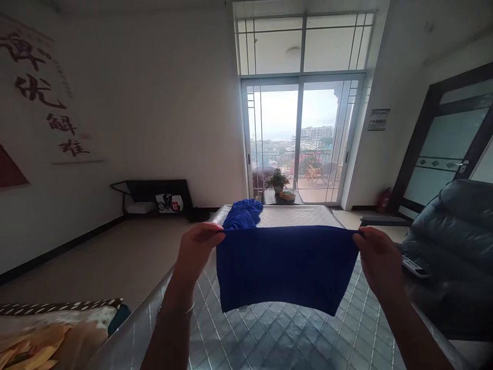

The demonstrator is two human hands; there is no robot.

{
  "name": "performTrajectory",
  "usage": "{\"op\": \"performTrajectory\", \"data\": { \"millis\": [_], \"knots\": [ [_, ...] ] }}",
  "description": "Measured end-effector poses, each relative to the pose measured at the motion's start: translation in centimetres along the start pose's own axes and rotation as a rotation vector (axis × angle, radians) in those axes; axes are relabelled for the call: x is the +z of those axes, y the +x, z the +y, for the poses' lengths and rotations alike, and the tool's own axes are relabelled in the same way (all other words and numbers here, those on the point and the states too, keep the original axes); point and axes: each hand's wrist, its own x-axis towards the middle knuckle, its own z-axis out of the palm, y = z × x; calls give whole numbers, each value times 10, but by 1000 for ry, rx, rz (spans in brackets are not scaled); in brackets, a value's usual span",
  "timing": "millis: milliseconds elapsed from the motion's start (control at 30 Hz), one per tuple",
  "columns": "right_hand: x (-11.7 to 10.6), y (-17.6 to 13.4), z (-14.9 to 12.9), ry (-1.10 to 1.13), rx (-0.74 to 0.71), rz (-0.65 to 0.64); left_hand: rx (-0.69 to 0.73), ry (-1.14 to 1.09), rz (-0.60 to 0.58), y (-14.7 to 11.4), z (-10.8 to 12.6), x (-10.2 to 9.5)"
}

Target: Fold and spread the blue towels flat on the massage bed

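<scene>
A dark blue piece of cloth (pixel 285 270) hangs stretched between my two hands above the table. My left hand (pixel 198 246) pinches its upper left corner, and my right hand (pixel 379 257) pinches the upper right corner. The top edge is nearly straight; the lower edge hangs free and curves a little. Behind it, toward the far left of the table, lies a crumpled heap of brighter blue cloth (pixel 242 213). Under everything is a silvery quilted table cover (pixel 277 339). Whether the hanging cloth is folded I cannot tell.
A dark leather armchair (pixel 454 246) stands at the right with a remote-like white object (pixel 415 266) on it. A potted plant (pixel 278 180) sits beyond the table, before glass sliding doors (pixel 298 133). At lower left are orange-yellow items (pixel 38 349). A patterned bag (pixel 169 203) rests by the wall.
</scene>
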Motion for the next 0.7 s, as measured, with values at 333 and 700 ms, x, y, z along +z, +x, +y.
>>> {"op": "performTrajectory", "data": {
  "millis": [333, 700],
  "knots": [
    [-6, -5, -39, 30, -46, 32, 30, -41, 102, -10, 16, -4],
    [-26, -23, -49, -81, -127, -19, 302, 2, 62, -31, 19, -13]
  ]
}}
